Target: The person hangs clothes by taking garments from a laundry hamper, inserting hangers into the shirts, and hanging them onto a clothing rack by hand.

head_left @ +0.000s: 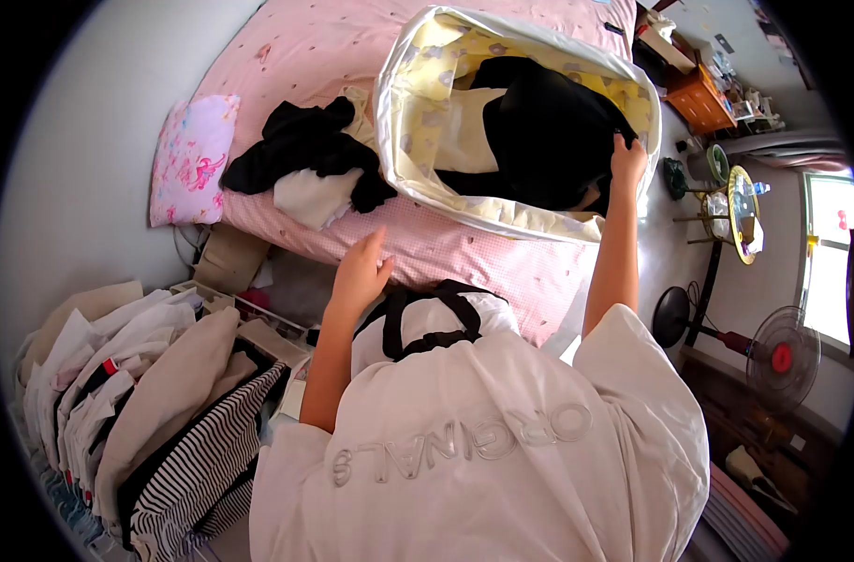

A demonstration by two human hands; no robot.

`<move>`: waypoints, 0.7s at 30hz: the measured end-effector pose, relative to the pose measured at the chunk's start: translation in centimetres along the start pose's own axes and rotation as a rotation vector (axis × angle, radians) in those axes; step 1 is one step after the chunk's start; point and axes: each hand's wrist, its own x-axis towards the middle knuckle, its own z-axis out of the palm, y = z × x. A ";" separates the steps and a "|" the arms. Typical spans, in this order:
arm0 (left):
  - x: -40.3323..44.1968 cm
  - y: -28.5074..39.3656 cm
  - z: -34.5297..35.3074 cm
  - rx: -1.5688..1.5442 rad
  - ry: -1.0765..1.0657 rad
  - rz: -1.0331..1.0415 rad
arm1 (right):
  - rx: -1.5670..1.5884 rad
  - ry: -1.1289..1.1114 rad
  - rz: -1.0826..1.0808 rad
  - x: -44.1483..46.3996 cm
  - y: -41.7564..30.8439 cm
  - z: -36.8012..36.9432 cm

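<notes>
A white fabric storage bag (392, 103) with a yellow patterned lining lies open on the bed. Inside it is a bulky black garment (549, 131) beside cream cloth (466, 131). My right hand (630, 161) is closed on the black garment's right edge, by the bag's rim. My left hand (358, 273) hovers near the bed's front edge, fingers apart, holding nothing. Just beyond it, a crumpled black garment (291, 145) and a white garment (316, 195) lie in a heap left of the bag.
The pink bed (324, 47) fills the area ahead, with a floral pillow (195, 155) at its left. Hanging clothes (165, 375) crowd the lower left. To the right are a standing fan (781, 358), a small round table (743, 211) and a wooden cabinet (700, 98).
</notes>
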 end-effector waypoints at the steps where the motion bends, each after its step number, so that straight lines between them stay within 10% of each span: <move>1: 0.9 0.0 0.5 0.060 0.063 0.049 | -0.009 0.011 0.028 0.8 1.2 0.5; 8: 8.6 2.1 3.9 0.438 -0.023 0.288 | 0.876 0.057 0.324 0.6 3.1 3.6; 12: 10.6 0.5 7.4 0.472 -0.152 0.283 | 0.190 0.217 -0.234 -2.1 -1.9 1.6; 16: 10.6 -0.2 9.6 0.422 -0.059 0.294 | -0.098 -0.389 -0.915 -7.1 -5.3 3.8; 21: 11.1 1.7 6.2 0.298 -0.150 0.421 | -0.879 -0.700 -0.814 -8.5 0.0 9.9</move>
